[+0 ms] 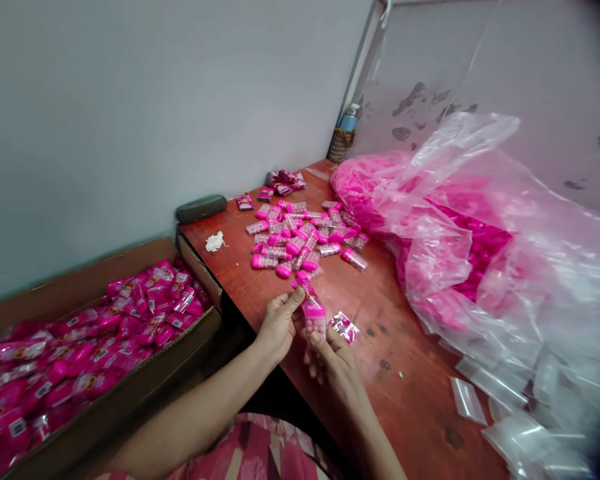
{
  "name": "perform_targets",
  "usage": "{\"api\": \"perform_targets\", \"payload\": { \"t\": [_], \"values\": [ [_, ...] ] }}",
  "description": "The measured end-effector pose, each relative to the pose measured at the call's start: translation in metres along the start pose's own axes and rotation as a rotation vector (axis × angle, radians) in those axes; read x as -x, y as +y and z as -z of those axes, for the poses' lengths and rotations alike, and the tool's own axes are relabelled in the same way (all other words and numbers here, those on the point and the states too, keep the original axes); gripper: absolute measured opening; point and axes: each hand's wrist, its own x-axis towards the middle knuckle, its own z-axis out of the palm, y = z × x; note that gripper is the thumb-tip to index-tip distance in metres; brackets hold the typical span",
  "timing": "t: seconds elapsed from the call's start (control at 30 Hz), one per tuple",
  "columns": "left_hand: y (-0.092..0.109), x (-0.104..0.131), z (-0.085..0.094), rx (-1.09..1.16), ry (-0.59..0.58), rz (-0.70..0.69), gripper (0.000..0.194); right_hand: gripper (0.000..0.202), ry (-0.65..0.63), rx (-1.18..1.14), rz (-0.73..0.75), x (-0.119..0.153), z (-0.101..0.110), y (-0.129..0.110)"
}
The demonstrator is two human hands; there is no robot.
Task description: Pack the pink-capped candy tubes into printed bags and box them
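Both hands hold one pink-capped clear tube of small pink balls point(314, 312) above the red table's near edge. My left hand point(281, 323) pinches its upper left side between thumb and fingers, near a pink piece at the top. Around the tube's lower end, the fingers of my right hand point(329, 352) are closed. A pink and white printed packet point(345, 327) lies on the table just right of the tube. Beyond the hands is a loose pile of similar pink-capped tubes point(300, 240).
An open cardboard box point(207, 333) of wrapped pink packs stands at the left. A large plastic bag point(430, 233) with pink contents covers the table's right side, near clear sleeves point(469, 400). A dark green case point(201, 209) and crumpled white tissue point(215, 241) lie farther back.
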Motion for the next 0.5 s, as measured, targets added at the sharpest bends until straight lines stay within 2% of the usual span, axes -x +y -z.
{"api": "perform_targets", "payload": {
  "t": [0.13,0.27,0.33,0.43,0.5],
  "values": [
    [0.0004,0.001,0.0028,-0.081,-0.116,0.051,0.029,0.028,0.087,0.111,0.067,-0.0018,-0.0004,0.0076],
    [-0.0004,-0.0004,0.0057,-0.207,-0.145,0.061,0.027,0.026,0.194,0.237,0.121,-0.0014,-0.0002,0.0114],
    [0.0012,-0.0022,0.0074,-0.238,-0.166,0.059,0.025,0.026,0.157,0.195,0.112,-0.0007,0.0006,0.0103],
    [0.0053,-0.0049,0.0092,-0.267,-0.216,0.109,0.023,0.03,-0.017,-0.002,0.026,-0.0002,0.0021,0.0073],
    [0.007,-0.0057,0.0091,-0.29,-0.227,0.13,0.022,0.031,-0.055,-0.062,-0.005,-0.0004,0.0025,0.0062]
  ]
}}
